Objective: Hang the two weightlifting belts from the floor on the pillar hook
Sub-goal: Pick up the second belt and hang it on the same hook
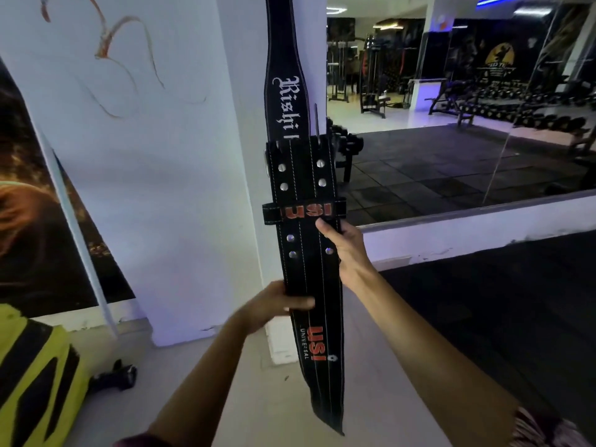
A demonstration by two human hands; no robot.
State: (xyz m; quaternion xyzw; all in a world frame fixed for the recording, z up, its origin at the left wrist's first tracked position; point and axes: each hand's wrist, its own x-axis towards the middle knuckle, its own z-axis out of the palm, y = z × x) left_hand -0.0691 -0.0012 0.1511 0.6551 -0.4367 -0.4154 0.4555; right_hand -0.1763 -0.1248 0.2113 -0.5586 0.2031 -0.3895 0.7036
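A white painted pillar (180, 156) fills the centre, marked with thin orange and brown scrawls at 11 o'clock. At 9 o'clock a dark poster with orange glow (35, 201) covers the wall. A large wall mirror (467, 124) at 2 o'clock shows black rubber floor tiles, weight machines, dumbbell racks and blue strip light. The pale smooth floor (258, 398) lies at 6 o'clock, dark matting (500, 301) at 4 o'clock.

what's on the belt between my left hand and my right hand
In the head view, the stretch of the USI belt between the left hand and right hand shows only black leather with white stitching and metal rivets.
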